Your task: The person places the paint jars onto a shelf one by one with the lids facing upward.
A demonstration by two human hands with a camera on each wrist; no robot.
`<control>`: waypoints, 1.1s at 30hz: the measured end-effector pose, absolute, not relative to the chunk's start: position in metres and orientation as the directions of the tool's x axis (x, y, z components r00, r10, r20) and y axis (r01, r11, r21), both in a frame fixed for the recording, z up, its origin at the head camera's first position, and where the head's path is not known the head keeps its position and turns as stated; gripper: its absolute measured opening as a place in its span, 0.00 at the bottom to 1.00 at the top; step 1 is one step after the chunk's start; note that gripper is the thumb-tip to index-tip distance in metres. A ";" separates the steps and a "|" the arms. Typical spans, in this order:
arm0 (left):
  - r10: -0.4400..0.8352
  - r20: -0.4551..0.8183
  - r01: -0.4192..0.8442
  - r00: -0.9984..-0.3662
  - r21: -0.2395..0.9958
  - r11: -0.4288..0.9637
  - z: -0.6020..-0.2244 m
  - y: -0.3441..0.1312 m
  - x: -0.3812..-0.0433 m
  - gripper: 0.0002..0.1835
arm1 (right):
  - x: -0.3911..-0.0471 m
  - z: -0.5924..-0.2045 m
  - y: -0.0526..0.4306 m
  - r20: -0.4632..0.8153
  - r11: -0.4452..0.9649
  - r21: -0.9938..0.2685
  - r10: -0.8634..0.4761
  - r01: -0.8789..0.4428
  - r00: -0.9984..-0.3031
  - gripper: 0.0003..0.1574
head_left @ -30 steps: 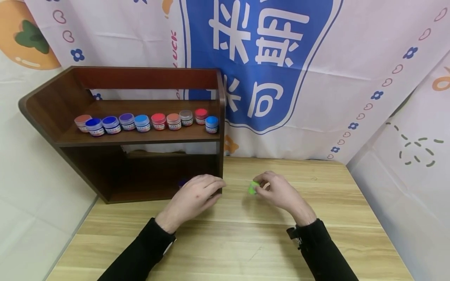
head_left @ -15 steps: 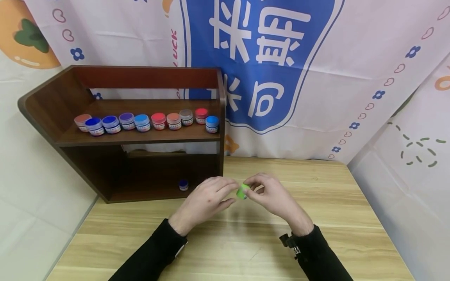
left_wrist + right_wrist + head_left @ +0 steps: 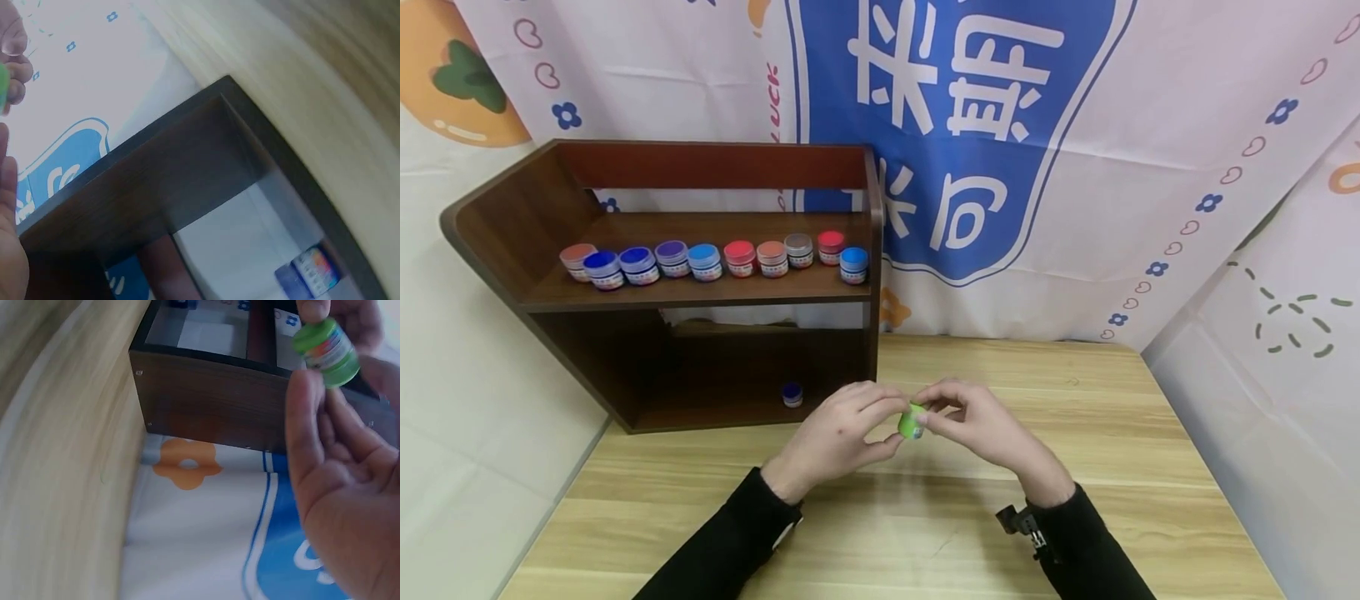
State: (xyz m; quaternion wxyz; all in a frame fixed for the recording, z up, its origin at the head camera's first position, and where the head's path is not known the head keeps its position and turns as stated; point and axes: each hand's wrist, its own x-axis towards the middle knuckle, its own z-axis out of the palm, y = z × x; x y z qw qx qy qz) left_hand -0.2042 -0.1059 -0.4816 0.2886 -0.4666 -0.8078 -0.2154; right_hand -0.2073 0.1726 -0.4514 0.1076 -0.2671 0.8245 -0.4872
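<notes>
Between my two hands, above the table, is a small green paint jar point(image 3: 912, 422) with a printed label. In the right wrist view the jar point(image 3: 326, 351) tilts, its green lid toward my left hand. My right hand point(image 3: 981, 423) pinches the jar from the right. My left hand point(image 3: 846, 433) has its thumb and fingers around the jar's left side; its exact contact is partly hidden. In the left wrist view the green jar point(image 3: 3, 86) shows only at the edge. A dark blue-lidded jar point(image 3: 792, 395) stands on the lower shelf, left of my left hand.
A dark brown two-tier wooden shelf point(image 3: 700, 296) stands at the left back. On its upper tier is a row of several jars with blue, purple, red, orange and grey lids point(image 3: 740, 258). The light wood table point(image 3: 880, 542) meets a printed cloth backdrop point(image 3: 1075, 233).
My right hand has carried the green jar left. My left hand has moved right from the shelf's edge to meet it, uncovering the blue-lidded jar on the lower shelf.
</notes>
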 end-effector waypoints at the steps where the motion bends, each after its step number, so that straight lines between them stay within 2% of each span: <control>1: 0.620 0.678 0.887 -0.394 0.103 0.450 -0.482 -0.106 -0.204 0.28 | -0.208 -0.452 0.175 0.077 0.351 -0.879 -0.563 -0.322 -0.823 0.20; 5: 0.581 0.715 0.906 -0.389 0.182 0.383 -0.483 -0.107 -0.203 0.28 | -0.207 -0.454 0.180 0.074 0.249 -0.927 -0.609 -0.279 -0.790 0.22; 8: 0.566 0.727 0.901 -0.389 0.173 0.398 -0.483 -0.106 -0.202 0.28 | -0.206 -0.453 0.179 0.076 0.225 -0.940 -0.593 -0.256 -0.802 0.21; 17: 0.602 0.721 0.878 -0.343 0.019 0.478 -0.476 -0.104 -0.199 0.28 | -0.200 -0.449 0.167 0.049 0.356 -0.905 -0.455 -0.232 -0.889 0.21; 21: 0.625 0.701 0.870 -0.343 -0.014 0.493 -0.472 -0.106 -0.197 0.28 | -0.197 -0.447 0.165 0.071 0.416 -0.868 -0.435 -0.271 -0.897 0.21; 25: 0.638 0.683 0.860 -0.355 -0.028 0.509 -0.464 -0.113 -0.195 0.28 | -0.195 -0.446 0.168 0.107 0.393 -0.862 -0.475 -0.319 -0.873 0.19; 33: 0.592 0.687 0.826 -0.420 0.020 0.564 -0.437 -0.142 -0.192 0.27 | -0.192 -0.443 0.183 0.205 0.434 -0.774 -0.518 -0.462 -0.830 0.19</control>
